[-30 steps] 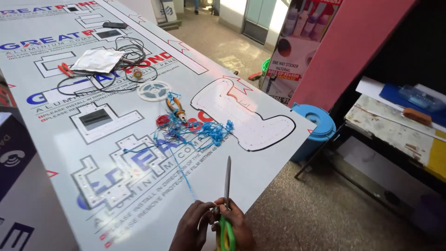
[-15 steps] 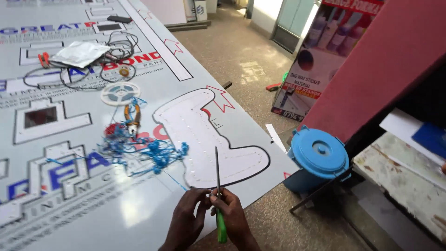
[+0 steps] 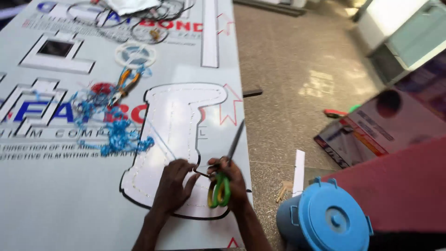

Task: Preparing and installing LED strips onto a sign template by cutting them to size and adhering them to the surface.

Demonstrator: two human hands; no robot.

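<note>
Green-handled scissors [image 3: 222,186] sit in the right hand [image 3: 230,179], dark blades closed and pointing up and away over the worktop's edge. Beneath lies a white boot-shaped cut-out [image 3: 179,125] with a dark outline, flat on the printed sheet, with the left hand [image 3: 174,183] resting on it.

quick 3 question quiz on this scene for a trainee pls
1. True or false: the right hand holds green-handled scissors.
2. What does the left hand rest on: A) white cut-out shape, B) blue bucket, C) reel?
3. What colour is the tangle of wire left of the shape?

Key: 1 true; 2 A; 3 blue.
</note>
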